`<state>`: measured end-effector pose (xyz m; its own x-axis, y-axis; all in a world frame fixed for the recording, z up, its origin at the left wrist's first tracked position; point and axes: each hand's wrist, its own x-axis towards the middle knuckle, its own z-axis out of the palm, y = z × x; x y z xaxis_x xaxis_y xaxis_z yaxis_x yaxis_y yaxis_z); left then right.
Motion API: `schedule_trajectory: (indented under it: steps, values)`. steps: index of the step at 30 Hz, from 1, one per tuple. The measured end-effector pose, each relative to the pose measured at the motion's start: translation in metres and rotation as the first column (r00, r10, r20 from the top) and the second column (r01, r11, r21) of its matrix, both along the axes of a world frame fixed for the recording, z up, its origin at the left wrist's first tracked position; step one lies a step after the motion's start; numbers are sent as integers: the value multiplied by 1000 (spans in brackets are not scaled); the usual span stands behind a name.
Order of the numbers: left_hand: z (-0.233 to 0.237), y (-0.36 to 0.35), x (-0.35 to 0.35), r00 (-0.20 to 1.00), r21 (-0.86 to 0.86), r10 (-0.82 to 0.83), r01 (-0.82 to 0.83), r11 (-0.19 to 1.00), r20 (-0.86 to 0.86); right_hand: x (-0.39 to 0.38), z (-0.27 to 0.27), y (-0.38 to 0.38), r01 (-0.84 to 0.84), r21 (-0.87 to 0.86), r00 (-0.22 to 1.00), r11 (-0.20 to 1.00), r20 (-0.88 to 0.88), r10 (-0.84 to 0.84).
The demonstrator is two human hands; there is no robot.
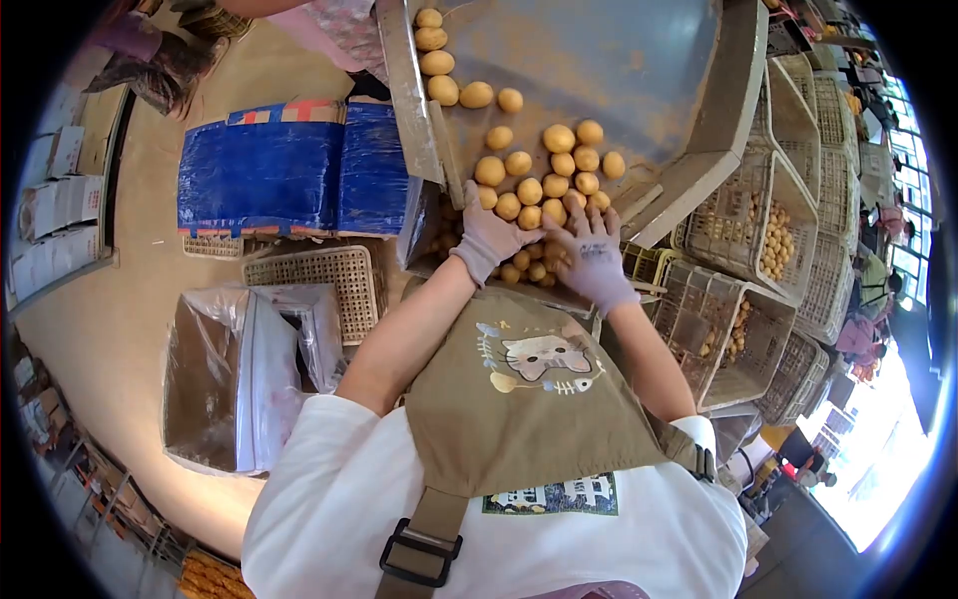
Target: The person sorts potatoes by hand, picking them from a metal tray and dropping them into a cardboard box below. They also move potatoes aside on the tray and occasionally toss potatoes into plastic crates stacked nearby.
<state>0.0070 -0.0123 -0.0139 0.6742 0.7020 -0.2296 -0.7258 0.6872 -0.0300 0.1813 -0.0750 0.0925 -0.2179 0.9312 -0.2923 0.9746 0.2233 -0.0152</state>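
Observation:
Round yellow-brown potatoes lie in a loose group on a worn metal sorting tray. My left hand, in a pale glove, rests at the tray's near edge, its thumb raised beside the potatoes and its fingers stretched to the right. My right hand, also gloved, has its fingers spread over the nearest potatoes and touches them. Below and between both hands, more potatoes sit in a container against the apron. Its inside is partly hidden by my hands.
Blue-wrapped boxes stand left of the tray. A plastic-lined carton and a woven crate are nearer on the left. Stacked crates, some holding potatoes, crowd the right. Another person's pink clothing shows at the tray's far left.

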Motion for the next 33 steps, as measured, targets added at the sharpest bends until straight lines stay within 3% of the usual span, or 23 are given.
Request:
schedule_trajectory:
  steps: [3, 5, 7, 9, 10, 12, 17, 19, 21, 22, 23, 25, 26, 28, 31, 33]
  values:
    - [-20, -3, 6, 992, 376, 96, -57, 925, -86, -2, -1, -5, 42, -30, 998, 999, -34, -44]
    - [-10, -2, 4, 914, 573, 171, 78, 816, -369, -5, -4, -4, 85, -22, 994, 996, -66, -87]
    - [5, 2, 0, 583, 630, 337, 424, 650, -740, -5, -2, -3, 109, -14, 989, 994, -95, -109]
    - [11, 3, -1, 316, 559, 478, 623, 547, -820, -5, -2, -4, 104, 8, 989, 995, -108, -103]
    - [10, 3, -1, 274, 544, 506, 656, 523, -818, -5, -3, -4, 100, 18, 989, 995, -116, -97]
    - [9, 3, -1, 259, 538, 519, 670, 511, -815, -4, -6, -5, 101, 43, 987, 994, -127, -95]
    - [2, 0, 3, 442, 564, 362, 525, 637, -821, -4, -7, -6, 107, 60, 985, 992, -144, -97]
    - [-4, -1, 4, 766, 589, 244, 210, 780, -595, -4, -7, -6, 104, 65, 984, 992, -150, -93]
    - [-11, -2, 4, 699, 629, 282, 302, 716, -657, -4, -4, -4, 102, 57, 985, 993, -145, -93]
    - [-2, 0, 1, 454, 604, 400, 555, 572, -796, -5, -3, -3, 101, 53, 985, 994, -143, -92]
    - [4, 2, -1, 186, 464, 545, 773, 433, -817, -4, -4, 1, 221, 58, 941, 974, -276, -197]
    - [-4, 0, -6, 307, 384, 238, 630, 675, -922, 0, -11, 19, 451, 15, 765, 892, -521, -378]
    - [-13, -2, -8, 384, 302, 82, 558, 773, -920, 2, -9, 31, 351, 305, 909, 885, -339, -244]
    - [-29, -8, -13, 554, 73, -199, 430, 900, -809, -2, 0, 40, 264, 218, 963, 939, -114, -244]
    - [-13, 1, -22, 775, -11, -269, 320, 947, -573, 17, -11, 64, 307, -177, 886, 935, -306, -349]
    - [-3, 0, -23, 829, 19, -209, 255, 967, -518, 9, -12, 65, 400, 48, 904, 915, -184, -386]
